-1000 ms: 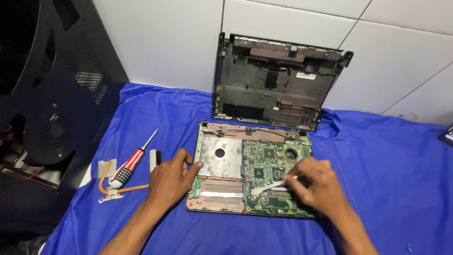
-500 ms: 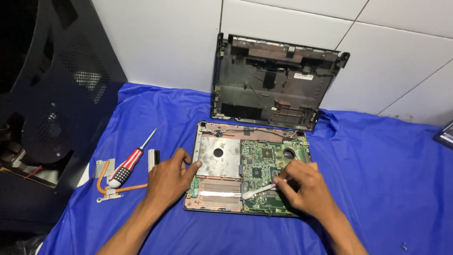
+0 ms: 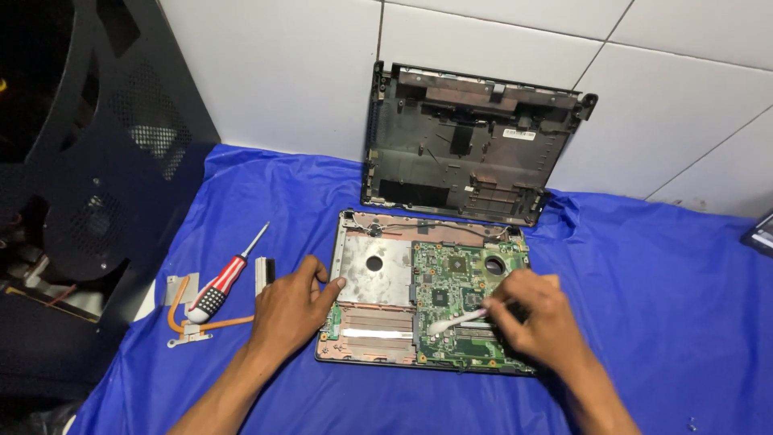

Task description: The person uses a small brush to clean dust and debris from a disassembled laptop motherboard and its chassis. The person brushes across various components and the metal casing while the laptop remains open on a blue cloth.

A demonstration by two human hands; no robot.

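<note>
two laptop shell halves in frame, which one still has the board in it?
The flat half on the blue cloth, under both hands: it carries the green board. The black half leaning upright against the tiled wall is bare.

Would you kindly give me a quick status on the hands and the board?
Left hand braces laptop base. Right hand holds white brush on green motherboard. Nothing obstructing.

One opened laptop base (image 3: pixel 378 282), one green circuit board (image 3: pixel 459 298), one detached black cover (image 3: pixel 467 145), one screwdriver (image 3: pixel 221 282), one copper heat pipe (image 3: pixel 189 314), two hands: left hand (image 3: pixel 290 310), right hand (image 3: pixel 535 318)
</note>
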